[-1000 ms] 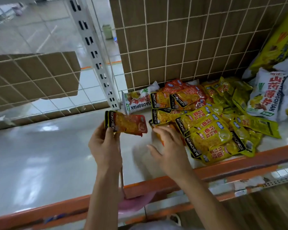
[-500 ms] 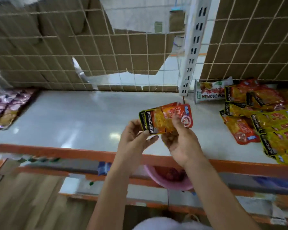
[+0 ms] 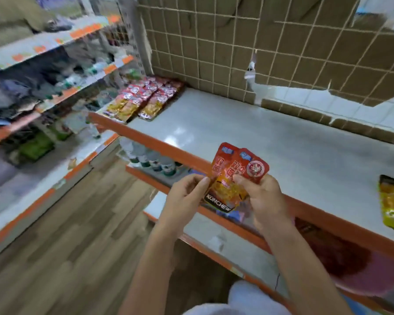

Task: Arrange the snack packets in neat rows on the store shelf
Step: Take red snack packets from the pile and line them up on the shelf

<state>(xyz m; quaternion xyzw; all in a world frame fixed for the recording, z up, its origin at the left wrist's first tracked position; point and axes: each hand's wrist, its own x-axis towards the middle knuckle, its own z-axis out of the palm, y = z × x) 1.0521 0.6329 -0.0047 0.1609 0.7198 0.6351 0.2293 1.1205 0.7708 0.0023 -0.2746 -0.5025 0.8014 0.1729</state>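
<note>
L hand point(image 3: 187, 197) + R hand point(image 3: 266, 201) pinch two flat glossy red packets point(image 3: 236, 175), fanned, rounded corners.

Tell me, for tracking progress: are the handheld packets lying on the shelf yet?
No, the left hand and right hand hold the packets up above the shelf front.

2 red-orange KONCHEW pkts point(image 3: 238, 165), fanned, upright, over shelf point(image 3: 248, 128) front edge; rowed pkts point(image 3: 143, 98) at far-left.
</note>
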